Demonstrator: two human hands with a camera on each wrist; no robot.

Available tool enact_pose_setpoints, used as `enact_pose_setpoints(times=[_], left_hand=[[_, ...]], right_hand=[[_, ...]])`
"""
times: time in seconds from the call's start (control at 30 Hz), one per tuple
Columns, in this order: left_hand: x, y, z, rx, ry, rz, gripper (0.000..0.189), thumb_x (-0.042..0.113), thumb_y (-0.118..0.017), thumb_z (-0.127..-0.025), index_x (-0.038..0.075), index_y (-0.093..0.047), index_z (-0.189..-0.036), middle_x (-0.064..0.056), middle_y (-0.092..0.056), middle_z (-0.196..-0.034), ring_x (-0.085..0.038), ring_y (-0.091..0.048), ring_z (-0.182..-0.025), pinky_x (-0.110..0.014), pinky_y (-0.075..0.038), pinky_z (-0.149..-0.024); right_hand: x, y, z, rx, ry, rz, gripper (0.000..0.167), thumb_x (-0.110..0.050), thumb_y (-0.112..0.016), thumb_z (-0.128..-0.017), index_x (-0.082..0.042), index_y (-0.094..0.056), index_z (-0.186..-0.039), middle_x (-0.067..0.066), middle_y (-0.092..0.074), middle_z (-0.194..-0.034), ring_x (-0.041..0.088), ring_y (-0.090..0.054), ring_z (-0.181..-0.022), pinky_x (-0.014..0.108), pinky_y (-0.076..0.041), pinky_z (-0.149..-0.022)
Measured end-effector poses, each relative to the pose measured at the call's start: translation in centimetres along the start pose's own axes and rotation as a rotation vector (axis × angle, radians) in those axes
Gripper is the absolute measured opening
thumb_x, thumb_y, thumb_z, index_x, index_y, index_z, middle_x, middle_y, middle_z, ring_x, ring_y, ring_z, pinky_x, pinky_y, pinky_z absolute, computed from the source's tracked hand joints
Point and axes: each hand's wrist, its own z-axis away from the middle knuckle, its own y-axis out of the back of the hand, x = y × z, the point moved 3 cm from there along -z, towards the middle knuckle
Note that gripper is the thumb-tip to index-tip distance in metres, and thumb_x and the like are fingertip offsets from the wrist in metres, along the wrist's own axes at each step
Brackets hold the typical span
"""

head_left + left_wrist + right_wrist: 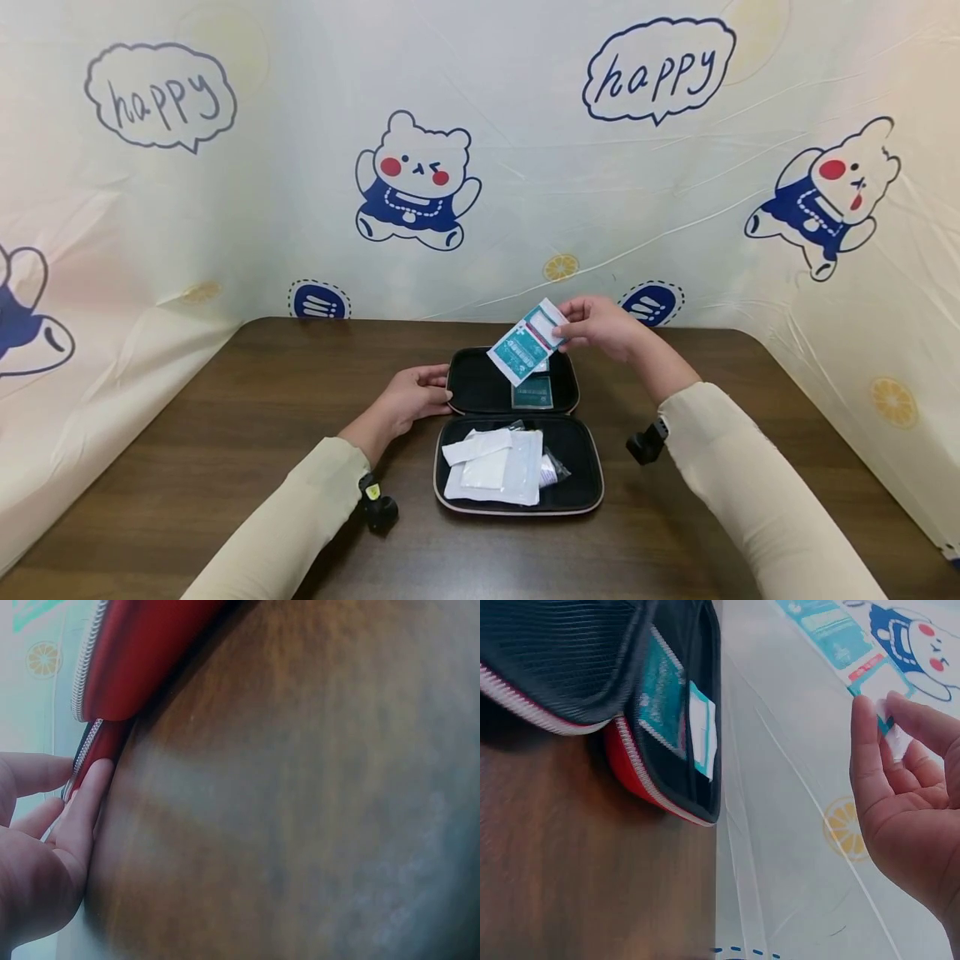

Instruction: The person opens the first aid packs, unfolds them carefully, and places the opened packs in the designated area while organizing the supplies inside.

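A zip case lies unfolded on the table, black inside, its lid [474, 379] at the back and its base [581, 492] nearer me. Red outer walls [139, 652] show in the left wrist view. My left hand [408, 396] holds the lid's left edge between thumb and fingers. Above the lid, my right hand [603, 325] pinches a flat teal-and-white sachet [519, 352] by its upper right end, tilted. Another teal packet [532, 395] sits in the lid, partly hidden by the raised sachet. White wrapped packets [491, 471] lie in the base.
Beside the white packets, in the base, is a small clear-wrapped item [551, 469]. The brown wooden table [225, 467] ends at a patterned curtain [510, 208] behind the case. A small black camera [647, 443] hangs at my right wrist, another [378, 510] at my left.
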Motion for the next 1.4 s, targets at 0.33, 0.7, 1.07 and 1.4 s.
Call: enact_pose_setpoints(times=[0.33,0.7,1.07,1.4], left_hand=[[0.0,0.1,0.1,0.001,-0.004,-0.005,0.056,-0.011,-0.06,-0.089,0.002,-0.048,-0.141,-0.021,-0.052,-0.121,-0.023,-0.062,-0.091,-0.037,-0.057,-0.083],[0.0,-0.1,0.0,-0.005,-0.006,-0.01,0.055,-0.01,-0.06,-0.089,0.002,-0.048,-0.142,-0.021,-0.053,-0.122,-0.023,-0.063,-0.09,-0.037,-0.057,-0.083],[0.4,-0.1,0.0,-0.01,0.004,-0.007,0.056,-0.01,-0.06,-0.089,0.003,-0.048,-0.142,-0.02,-0.052,-0.121,-0.023,-0.062,-0.091,-0.037,-0.057,-0.083],[0.3,0.0,0.1,-0.009,0.01,-0.015,0.055,-0.01,-0.061,-0.09,0.003,-0.048,-0.142,-0.021,-0.052,-0.122,-0.024,-0.062,-0.092,-0.038,-0.056,-0.085]], right_hand=[[0.2,0.3,-2.0,0.064,0.036,-0.102,0.029,0.004,-0.065,-0.088,0.011,-0.059,-0.116,0.017,-0.063,-0.112,0.025,-0.06,-0.097,0.044,-0.048,-0.099],[1.3,0.2,-3.5,0.08,0.029,-0.246,0.029,0.003,-0.062,-0.092,0.007,-0.06,-0.12,0.018,-0.059,-0.12,0.024,-0.06,-0.097,0.041,-0.047,-0.101],[2.5,-0.4,-5.0,0.116,-0.027,-0.242,0.031,-0.004,-0.061,-0.095,0.002,-0.058,-0.125,0.02,-0.06,-0.119,0.026,-0.066,-0.09,0.038,-0.057,-0.082],[3.1,-0.8,-6.3,0.2,-0.062,-0.163,0.032,-0.004,-0.064,-0.093,0.002,-0.061,-0.125,0.022,-0.06,-0.122,0.028,-0.067,-0.09,0.038,-0.057,-0.083]])
